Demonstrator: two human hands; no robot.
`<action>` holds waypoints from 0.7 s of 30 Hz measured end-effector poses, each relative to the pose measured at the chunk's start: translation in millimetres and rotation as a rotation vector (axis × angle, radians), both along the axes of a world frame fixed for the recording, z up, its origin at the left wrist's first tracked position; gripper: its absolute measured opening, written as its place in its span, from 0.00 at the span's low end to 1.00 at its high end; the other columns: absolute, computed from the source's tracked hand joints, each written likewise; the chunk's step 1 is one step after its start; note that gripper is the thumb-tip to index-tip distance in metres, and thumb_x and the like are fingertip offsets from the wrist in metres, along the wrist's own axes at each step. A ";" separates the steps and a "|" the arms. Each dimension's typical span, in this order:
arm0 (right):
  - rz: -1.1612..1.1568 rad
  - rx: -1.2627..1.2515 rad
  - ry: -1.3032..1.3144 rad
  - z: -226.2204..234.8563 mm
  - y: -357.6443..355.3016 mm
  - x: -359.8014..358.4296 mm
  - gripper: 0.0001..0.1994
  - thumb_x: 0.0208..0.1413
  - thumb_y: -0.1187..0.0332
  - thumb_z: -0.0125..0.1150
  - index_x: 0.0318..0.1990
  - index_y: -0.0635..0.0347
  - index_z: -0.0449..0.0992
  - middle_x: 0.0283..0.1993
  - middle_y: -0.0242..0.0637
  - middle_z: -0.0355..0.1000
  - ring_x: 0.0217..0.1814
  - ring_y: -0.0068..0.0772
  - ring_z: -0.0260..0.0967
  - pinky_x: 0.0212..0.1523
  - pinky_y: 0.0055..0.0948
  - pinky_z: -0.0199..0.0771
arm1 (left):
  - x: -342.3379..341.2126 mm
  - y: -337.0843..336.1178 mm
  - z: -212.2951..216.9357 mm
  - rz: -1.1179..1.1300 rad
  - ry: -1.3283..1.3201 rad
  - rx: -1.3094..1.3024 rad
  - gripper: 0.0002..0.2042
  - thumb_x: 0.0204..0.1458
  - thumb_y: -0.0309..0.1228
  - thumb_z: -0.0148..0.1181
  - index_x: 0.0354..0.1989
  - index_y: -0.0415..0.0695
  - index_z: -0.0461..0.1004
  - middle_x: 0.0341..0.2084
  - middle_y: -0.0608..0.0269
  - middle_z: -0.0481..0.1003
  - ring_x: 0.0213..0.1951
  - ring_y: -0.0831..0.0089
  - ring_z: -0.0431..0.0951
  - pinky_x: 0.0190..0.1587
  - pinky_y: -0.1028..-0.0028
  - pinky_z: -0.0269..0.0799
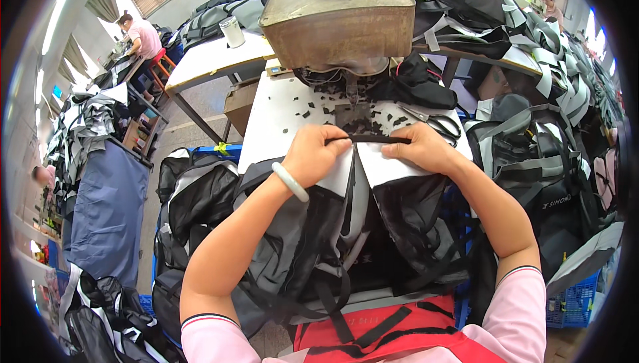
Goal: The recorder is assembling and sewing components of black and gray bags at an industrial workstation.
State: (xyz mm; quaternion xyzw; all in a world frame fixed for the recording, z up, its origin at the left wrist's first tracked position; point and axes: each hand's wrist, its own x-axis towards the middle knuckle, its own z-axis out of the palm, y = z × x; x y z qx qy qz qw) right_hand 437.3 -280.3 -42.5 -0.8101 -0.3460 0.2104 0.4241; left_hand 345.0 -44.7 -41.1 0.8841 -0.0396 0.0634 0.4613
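- Holding the narrow black webbing strap (369,139) taut at frame centre: left hand (314,153) and right hand (421,147) each have fingers pinched closed on one end.
- Keep the strap flat on the white desk (279,113), square to the machine's brownish metal head (339,20) above.
- Keep the grey-and-black fabric bag panels (319,230) below from bunching.

A black strap (373,139) is being shown against a white surface (279,113) that is being speckled by black scraps (359,123). Grey, black and white panels are being displayed by the backpack (333,230); a pale green bangle (291,181) and pink sleeves (519,310) are being worn.
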 end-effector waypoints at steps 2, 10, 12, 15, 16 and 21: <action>-0.039 -0.014 -0.010 1.0 5.4 10.3 0.19 0.53 0.57 0.66 0.40 0.68 0.79 0.26 0.34 0.74 0.32 0.20 0.65 0.38 0.26 0.67 | 16.5 3.9 -4.3 0.041 0.016 -0.051 0.10 0.51 0.28 0.60 0.38 0.35 0.80 0.29 0.49 0.80 0.32 0.64 0.80 0.39 0.71 0.73; -0.102 -0.044 0.077 -18.2 11.5 50.4 0.17 0.54 0.58 0.66 0.32 0.68 0.79 0.23 0.25 0.67 0.28 0.16 0.59 0.30 0.23 0.60 | 56.6 -0.9 -7.2 0.159 0.092 0.049 0.12 0.52 0.30 0.63 0.39 0.34 0.80 0.28 0.58 0.81 0.31 0.75 0.75 0.38 0.73 0.71; -0.099 -0.061 0.071 -24.7 14.4 57.6 0.19 0.53 0.56 0.66 0.33 0.67 0.80 0.23 0.29 0.69 0.29 0.19 0.62 0.32 0.26 0.63 | 62.2 1.4 -14.2 0.211 0.125 0.050 0.12 0.50 0.31 0.63 0.38 0.36 0.81 0.31 0.47 0.80 0.34 0.62 0.80 0.43 0.68 0.73; -0.104 -0.075 0.068 -25.9 17.8 59.6 0.19 0.52 0.54 0.67 0.34 0.67 0.80 0.24 0.32 0.71 0.30 0.22 0.64 0.34 0.28 0.65 | 68.0 7.4 -23.1 0.212 0.105 0.057 0.12 0.50 0.32 0.63 0.38 0.36 0.81 0.31 0.47 0.81 0.35 0.62 0.81 0.43 0.68 0.73; -0.108 -0.071 0.072 -25.6 18.7 59.6 0.19 0.52 0.55 0.67 0.34 0.67 0.80 0.25 0.32 0.71 0.30 0.22 0.65 0.35 0.28 0.65 | 70.1 9.2 -25.6 0.208 0.108 0.057 0.12 0.50 0.32 0.63 0.38 0.36 0.81 0.31 0.47 0.81 0.35 0.62 0.81 0.43 0.68 0.73; -0.096 -0.028 0.135 -27.2 21.8 69.6 0.17 0.53 0.58 0.67 0.38 0.67 0.81 0.30 0.33 0.75 0.34 0.21 0.66 0.39 0.28 0.68 | 79.4 13.1 -31.0 0.199 0.038 0.046 0.12 0.50 0.31 0.63 0.37 0.36 0.81 0.30 0.46 0.81 0.34 0.62 0.81 0.41 0.69 0.73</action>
